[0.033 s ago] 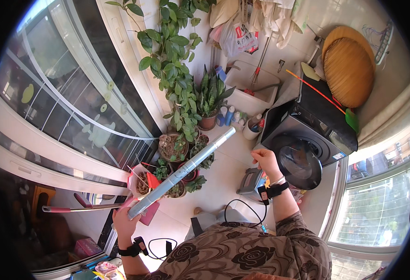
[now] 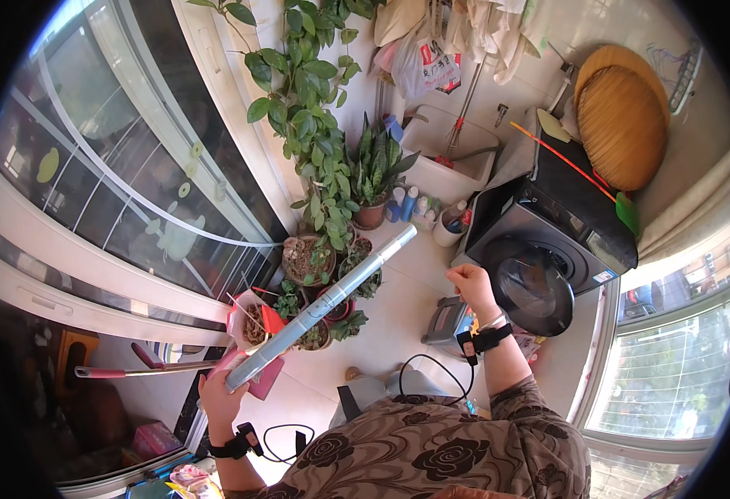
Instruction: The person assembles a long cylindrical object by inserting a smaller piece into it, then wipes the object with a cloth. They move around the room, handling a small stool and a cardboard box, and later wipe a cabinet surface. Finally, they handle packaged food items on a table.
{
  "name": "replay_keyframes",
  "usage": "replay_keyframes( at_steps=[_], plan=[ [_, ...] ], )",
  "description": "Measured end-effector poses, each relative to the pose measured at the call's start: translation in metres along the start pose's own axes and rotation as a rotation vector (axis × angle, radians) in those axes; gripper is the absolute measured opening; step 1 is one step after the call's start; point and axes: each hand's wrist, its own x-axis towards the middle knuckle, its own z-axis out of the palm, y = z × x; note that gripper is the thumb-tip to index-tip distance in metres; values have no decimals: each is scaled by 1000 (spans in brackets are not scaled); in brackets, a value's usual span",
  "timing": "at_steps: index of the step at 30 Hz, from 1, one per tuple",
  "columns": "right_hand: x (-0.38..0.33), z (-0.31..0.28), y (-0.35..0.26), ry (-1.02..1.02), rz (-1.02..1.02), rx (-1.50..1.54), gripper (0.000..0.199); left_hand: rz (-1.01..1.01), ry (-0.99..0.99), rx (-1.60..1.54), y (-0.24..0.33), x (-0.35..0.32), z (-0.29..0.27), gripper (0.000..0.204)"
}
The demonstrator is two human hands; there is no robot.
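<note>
A long, pale silvery-blue roll (image 2: 329, 303) slants up and away to the right in front of me. My left hand (image 2: 222, 392) is closed round its near end. The roll passes above several potted plants, hiding parts of the pots under it. My right hand (image 2: 471, 284) is raised apart from the roll, to the left of the washing machine's open round door (image 2: 535, 291). Its fingers are curled in, and nothing shows between them. Close to my left hand are a red and white bag (image 2: 247, 323) and a pink-handled long tool (image 2: 145, 371).
A leafy climbing plant (image 2: 303, 125) and a snake plant (image 2: 373, 162) stand beyond the roll. Bottles (image 2: 409, 204) line the floor before a white sink (image 2: 436, 170). The washing machine (image 2: 540, 224) is at the right; a grey step stool (image 2: 446, 323) stands below my right hand.
The far end of the roll has shifted very slightly to the left. Both hands have otherwise kept their places.
</note>
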Motion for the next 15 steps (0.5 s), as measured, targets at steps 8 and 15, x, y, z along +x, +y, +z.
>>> replay_keyframes(
  at_steps=[8,15],
  plan=[
    [19,12,50,21,-59,-178,27,-60,19,76,2,-19,-9,41],
    [39,-43,57,175,-273,-63,28,-23,7,162,48,-20,2,40]
  ],
)
